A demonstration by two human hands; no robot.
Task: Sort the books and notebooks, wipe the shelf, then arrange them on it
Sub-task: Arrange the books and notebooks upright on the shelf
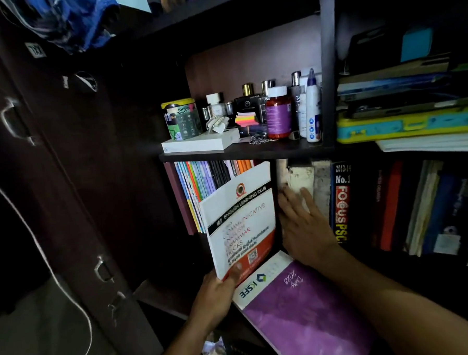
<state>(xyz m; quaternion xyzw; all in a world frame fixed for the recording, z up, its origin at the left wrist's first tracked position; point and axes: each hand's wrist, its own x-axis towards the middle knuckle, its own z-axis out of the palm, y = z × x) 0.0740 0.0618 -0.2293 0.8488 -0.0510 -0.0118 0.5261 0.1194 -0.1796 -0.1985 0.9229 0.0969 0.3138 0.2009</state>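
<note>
Fingers (296, 198) of right hand (302, 228) lie flat against pale books (299, 178).

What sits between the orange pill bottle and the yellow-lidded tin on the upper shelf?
Head view: perfume bottles, a sticky-note stack and a hair clip between the tin and pill bottle.

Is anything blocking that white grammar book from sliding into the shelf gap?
Nothing visible does. The left hand grips the grammar book at its bottom corner, and the right hand lies flat against the pale books, beside a dark open gap. The purple diary lies below it.
</note>
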